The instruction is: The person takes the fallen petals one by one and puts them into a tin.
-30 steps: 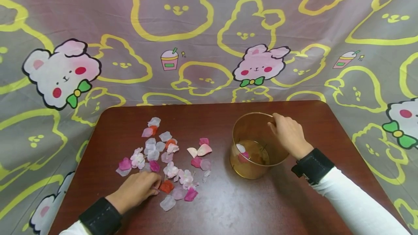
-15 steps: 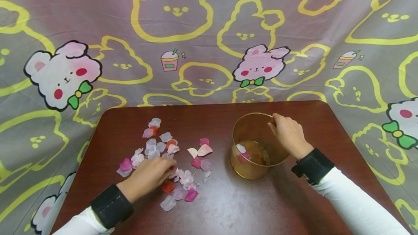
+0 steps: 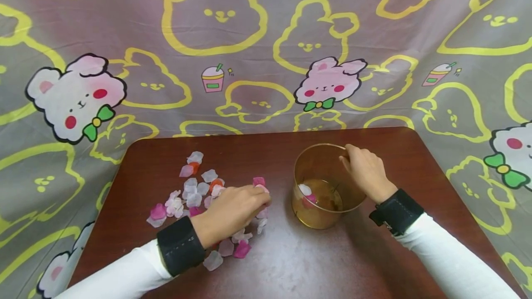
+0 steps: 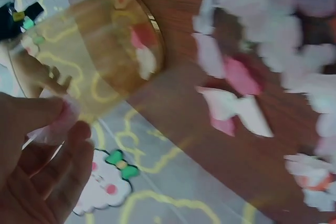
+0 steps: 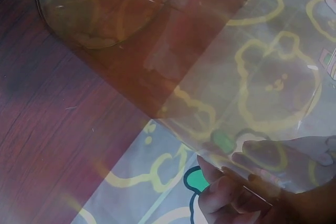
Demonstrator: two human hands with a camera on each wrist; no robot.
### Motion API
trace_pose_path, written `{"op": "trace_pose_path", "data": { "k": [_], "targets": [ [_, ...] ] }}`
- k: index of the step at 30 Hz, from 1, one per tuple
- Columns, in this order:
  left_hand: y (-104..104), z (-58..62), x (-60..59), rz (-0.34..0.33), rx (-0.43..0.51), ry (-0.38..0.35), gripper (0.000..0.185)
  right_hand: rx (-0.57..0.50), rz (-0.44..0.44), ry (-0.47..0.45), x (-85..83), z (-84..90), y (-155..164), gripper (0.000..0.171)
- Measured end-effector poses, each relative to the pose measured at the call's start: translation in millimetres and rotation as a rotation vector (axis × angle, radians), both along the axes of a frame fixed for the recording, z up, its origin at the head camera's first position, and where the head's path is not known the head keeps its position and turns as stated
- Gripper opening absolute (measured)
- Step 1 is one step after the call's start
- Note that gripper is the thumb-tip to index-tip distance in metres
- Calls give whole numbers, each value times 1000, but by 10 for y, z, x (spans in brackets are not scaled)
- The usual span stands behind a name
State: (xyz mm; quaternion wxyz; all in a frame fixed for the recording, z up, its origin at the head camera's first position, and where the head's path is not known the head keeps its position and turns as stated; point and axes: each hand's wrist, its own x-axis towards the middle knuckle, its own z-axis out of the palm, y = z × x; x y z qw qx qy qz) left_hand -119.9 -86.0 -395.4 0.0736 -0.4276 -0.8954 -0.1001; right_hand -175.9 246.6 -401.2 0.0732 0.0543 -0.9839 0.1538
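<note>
My left hand (image 3: 234, 209) is above the right part of the scattered petals, reaching toward the bucket. Its thumb and fingers pinch a pale pink artificial flower (image 4: 60, 121), partly covered by the fingers in the left wrist view. A see-through amber bucket (image 3: 320, 218) stands upright on the table, right of the petals. My right hand (image 3: 370, 172) grips the bucket's right rim, thumb inside. A white petal (image 3: 305, 189) and a magenta petal (image 3: 309, 200) lie at the bucket's bottom. White, pink, magenta and orange petals lie loose under and around my left hand, including a magenta petal (image 3: 242, 249).
The brown table (image 3: 291, 266) has rounded far corners. A grey-pink cloth (image 3: 257, 26) with yellow outlines and cartoon rabbits hangs behind it and along both sides. A white blossom (image 3: 174, 204) lies among the petals at the left.
My left hand went from the orange petal at the near side up to a pale pink flower, then rightward with it toward the bucket. My right hand and the bucket stayed in place.
</note>
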Motion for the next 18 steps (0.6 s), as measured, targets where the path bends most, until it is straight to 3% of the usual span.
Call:
{"op": "trace_pose_path", "data": {
  "k": [4, 8, 14, 18],
  "targets": [
    [182, 85, -7, -80, 79, 167, 13, -2, 3, 1, -8, 7, -16, 16],
    [357, 150, -26, -117, 166, 272, 13, 2, 4, 0, -8, 10, -20, 16],
    [648, 241, -66, -102, 161, 321, 14, 8, -1, -5, 0, 11, -8, 16],
    [800, 273, -88, -85, 133, 309, 19, 8, -6, -13, 0, 12, -1, 16]
  ]
}}
